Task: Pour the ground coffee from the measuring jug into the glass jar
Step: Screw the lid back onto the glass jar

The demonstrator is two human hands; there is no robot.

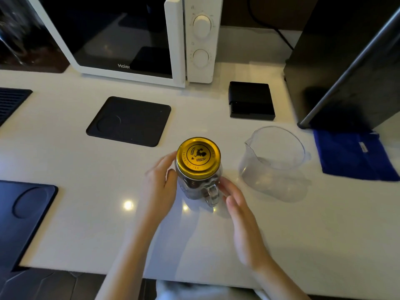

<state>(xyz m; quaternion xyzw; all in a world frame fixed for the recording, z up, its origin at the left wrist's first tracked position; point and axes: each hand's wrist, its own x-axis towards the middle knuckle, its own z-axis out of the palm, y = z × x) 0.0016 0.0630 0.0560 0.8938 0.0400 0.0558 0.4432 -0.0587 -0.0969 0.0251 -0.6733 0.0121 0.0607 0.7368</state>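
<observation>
A glass jar (195, 187) with a handle stands on the white counter, dark ground coffee showing through its wall. A gold screw lid (198, 157) printed with a rooster sits on top of it. My left hand (160, 185) is curled against the jar's left side, fingers touching the glass just under the lid. My right hand (240, 211) hovers by the handle with its fingers spread, holding nothing. The clear plastic measuring jug (275, 161) stands upright to the right of the jar and looks empty.
A white microwave (134, 40) stands at the back. Black mats lie on the counter (86, 191): one (129, 121) behind the jar, another (23, 211) at the near left. A black box (251, 100) and a blue cloth (355, 156) lie to the right.
</observation>
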